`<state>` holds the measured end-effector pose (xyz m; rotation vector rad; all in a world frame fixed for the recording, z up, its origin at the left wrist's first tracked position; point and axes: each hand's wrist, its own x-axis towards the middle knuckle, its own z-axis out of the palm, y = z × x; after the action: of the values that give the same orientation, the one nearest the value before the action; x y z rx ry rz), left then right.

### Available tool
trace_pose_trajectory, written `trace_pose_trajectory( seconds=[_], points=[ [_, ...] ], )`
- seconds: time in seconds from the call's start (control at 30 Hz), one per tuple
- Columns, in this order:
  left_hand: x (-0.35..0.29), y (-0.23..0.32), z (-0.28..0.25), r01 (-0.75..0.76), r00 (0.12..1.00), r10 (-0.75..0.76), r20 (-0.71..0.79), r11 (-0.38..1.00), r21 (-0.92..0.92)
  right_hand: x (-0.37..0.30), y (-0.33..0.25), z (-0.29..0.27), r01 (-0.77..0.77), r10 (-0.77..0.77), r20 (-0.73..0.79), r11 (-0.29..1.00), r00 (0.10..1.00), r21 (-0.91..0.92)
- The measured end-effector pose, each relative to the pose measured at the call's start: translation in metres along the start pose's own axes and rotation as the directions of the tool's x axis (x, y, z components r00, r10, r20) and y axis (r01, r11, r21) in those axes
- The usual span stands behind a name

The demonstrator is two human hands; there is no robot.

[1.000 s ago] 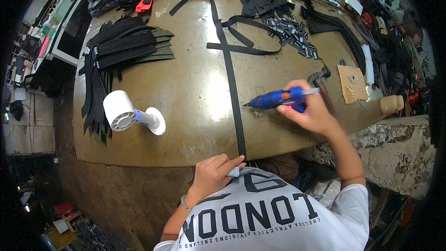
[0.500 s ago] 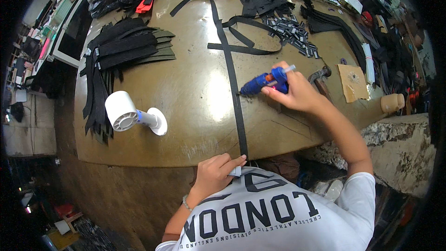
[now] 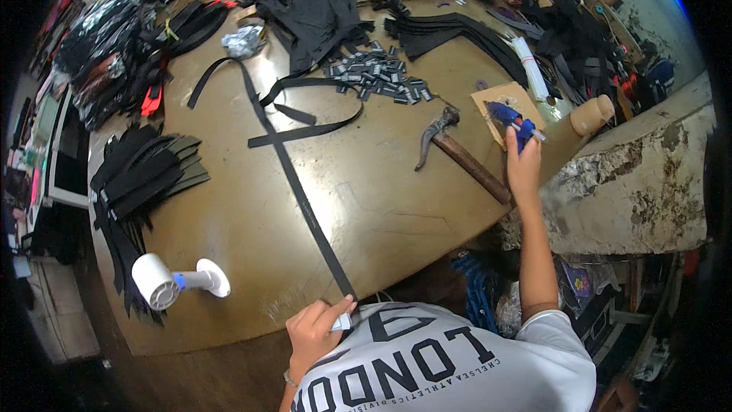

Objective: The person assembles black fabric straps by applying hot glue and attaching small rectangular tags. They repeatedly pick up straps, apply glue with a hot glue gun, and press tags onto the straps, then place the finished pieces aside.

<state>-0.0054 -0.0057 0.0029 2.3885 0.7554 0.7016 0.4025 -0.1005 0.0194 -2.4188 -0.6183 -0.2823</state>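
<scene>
A long black strap (image 3: pixel 301 198) runs from the table's near edge toward the far side, crossing another loose piece of strap. At the near edge my left hand (image 3: pixel 314 328) pinches the strap's end, and a small pale piece shows beside its fingers. My right hand (image 3: pixel 523 168), arm stretched out to the right, grips a blue glue gun (image 3: pixel 507 117). The gun's nozzle is over a square of brown cardboard (image 3: pixel 488 98); whether it touches cannot be made out. Left of that hand lies a claw hammer (image 3: pixel 469 164) with a wooden handle.
A white handheld fan (image 3: pixel 156 282) lies at the near left, below a pile of black and olive straps (image 3: pixel 149 175). Several small dark buckles (image 3: pixel 377 72) are heaped at the back, beside stacked black fabric pieces (image 3: pixel 313 11). A tan cup-shaped roll (image 3: pixel 592 115) sits at the right edge.
My right hand has carried the glue gun away from the strap, rightward to the cardboard. The view has turned to the right. My left hand stays at the strap's near end.
</scene>
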Motion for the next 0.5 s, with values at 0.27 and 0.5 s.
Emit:
trace_pose_trajectory(
  seconds=[0.27, 0.5],
  points=[
    [-0.003, -0.003, -0.002, 0.047, 0.996, -0.048, 0.07, 0.999, 0.019, 0.167, -0.039, -0.044, 0.665, -0.588, -0.398, 0.743, 0.704, 0.078],
    [-0.004, 0.0, -0.003, 0.079, 0.994, -0.08, 0.071, 0.997, 0.014, 0.335, -0.046, 0.126, 0.247, -0.008, 0.434, 0.831, 0.901, -0.498]
  ],
)
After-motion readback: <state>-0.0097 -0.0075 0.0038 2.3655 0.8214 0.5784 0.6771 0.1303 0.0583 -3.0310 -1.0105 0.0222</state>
